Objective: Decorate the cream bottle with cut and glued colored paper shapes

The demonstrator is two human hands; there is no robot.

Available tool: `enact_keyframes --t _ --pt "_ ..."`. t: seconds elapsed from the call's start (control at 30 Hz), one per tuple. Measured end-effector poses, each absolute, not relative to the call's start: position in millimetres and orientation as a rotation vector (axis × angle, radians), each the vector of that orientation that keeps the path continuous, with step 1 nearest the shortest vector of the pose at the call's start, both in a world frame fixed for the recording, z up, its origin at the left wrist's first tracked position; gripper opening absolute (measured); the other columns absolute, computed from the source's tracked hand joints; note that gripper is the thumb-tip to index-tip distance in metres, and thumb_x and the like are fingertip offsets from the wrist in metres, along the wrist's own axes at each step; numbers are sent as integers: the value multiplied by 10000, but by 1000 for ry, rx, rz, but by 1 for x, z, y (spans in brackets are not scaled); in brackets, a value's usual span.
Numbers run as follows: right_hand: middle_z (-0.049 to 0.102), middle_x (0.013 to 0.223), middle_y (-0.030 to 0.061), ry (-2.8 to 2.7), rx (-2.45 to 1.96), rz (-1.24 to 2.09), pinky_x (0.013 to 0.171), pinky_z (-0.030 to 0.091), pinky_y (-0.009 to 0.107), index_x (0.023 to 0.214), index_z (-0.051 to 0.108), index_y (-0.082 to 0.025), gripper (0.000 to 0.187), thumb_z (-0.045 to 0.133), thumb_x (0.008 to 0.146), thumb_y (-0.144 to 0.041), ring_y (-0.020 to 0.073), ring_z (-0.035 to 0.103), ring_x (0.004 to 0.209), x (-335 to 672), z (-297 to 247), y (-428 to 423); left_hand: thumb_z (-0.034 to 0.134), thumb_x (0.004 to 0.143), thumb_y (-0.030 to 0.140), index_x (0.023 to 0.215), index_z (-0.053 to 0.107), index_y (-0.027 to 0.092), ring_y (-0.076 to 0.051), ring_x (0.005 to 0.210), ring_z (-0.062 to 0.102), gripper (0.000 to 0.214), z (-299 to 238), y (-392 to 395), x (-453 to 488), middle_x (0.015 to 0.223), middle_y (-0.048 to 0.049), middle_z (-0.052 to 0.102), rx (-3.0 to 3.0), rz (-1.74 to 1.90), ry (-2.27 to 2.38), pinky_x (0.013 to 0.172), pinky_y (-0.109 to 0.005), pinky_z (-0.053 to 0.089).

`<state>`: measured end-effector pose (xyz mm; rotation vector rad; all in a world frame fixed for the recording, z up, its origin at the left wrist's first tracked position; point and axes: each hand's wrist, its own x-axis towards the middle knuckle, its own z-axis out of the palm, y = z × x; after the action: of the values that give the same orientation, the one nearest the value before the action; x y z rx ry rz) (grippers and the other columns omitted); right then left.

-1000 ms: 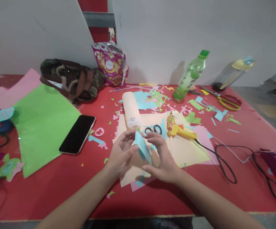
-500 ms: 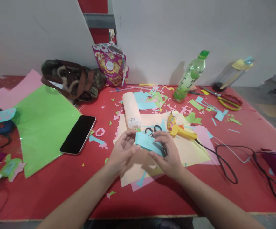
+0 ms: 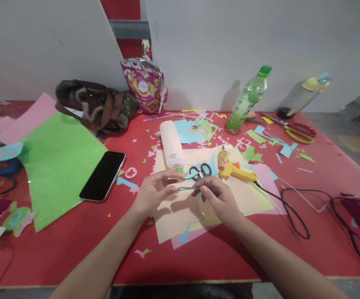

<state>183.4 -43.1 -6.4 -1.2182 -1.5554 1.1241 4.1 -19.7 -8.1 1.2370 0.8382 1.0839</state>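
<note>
Between my two hands is a folded piece of blue paper (image 3: 188, 188), seen nearly edge-on as a thin loop. My left hand (image 3: 154, 192) pinches its left end between thumb and fingers. Its right end is gripped by my right hand (image 3: 217, 197), whose curled fingers partly hide it. Just beyond lie black-handled scissors (image 3: 205, 170) on peach paper sheets (image 3: 170, 222). A white bottle (image 3: 171, 143) lies on its side with its green tip towards my left hand. To the right of the scissors rests a yellow hot glue gun (image 3: 234, 169).
A phone (image 3: 103, 176) lies on a green sheet (image 3: 58, 166) at left. Behind stand a snack bag (image 3: 144, 85), a camouflage bag (image 3: 105, 104) and a green drink bottle (image 3: 248, 99). Larger scissors (image 3: 298, 132) lie back right. A black cord (image 3: 292, 207) crosses the right side amid paper scraps.
The blue paper has turned from showing its broad face to nearly edge-on. My hands have rotated with it, and more of the black-handled scissors shows.
</note>
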Motion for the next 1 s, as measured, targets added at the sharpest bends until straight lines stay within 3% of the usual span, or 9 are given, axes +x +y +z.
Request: enact_keyframes --t 0.2,0.5,0.8,1.0 --pt "602 584 18 -1427 -1250 1275 459 410 238 718 490 -174 255 452 779 -419 125 572 526 182 -3 -42 677 605 179 679 668 187 -176 730 614 75 -3 -20 2 723 -32 676 1285 1055 967 651 -288 486" --pt "580 612 18 -1409 -1246 1323 471 412 233 728 476 -168 259 452 775 -422 130 595 560 181 -5 -42 671 596 140 708 676 212 -180 808 616 133 -5 -21 5 764 -27 685 1364 1028 955 721 -303 485" --pt "513 672 -3 -1378 -1268 1322 477 473 230 719 516 -171 298 485 729 -468 93 518 544 182 -5 -41 637 652 203 736 662 167 -160 723 626 94 -10 -20 4 769 -48 684 1496 1043 1069 673 -275 507" --pt "517 692 -6 -1333 -1252 1317 515 496 237 774 511 -177 267 492 734 -440 101 550 567 185 -6 -41 614 653 197 735 651 153 -143 706 634 99 -10 -19 5 754 -28 688 1474 1126 1238 662 -240 519"
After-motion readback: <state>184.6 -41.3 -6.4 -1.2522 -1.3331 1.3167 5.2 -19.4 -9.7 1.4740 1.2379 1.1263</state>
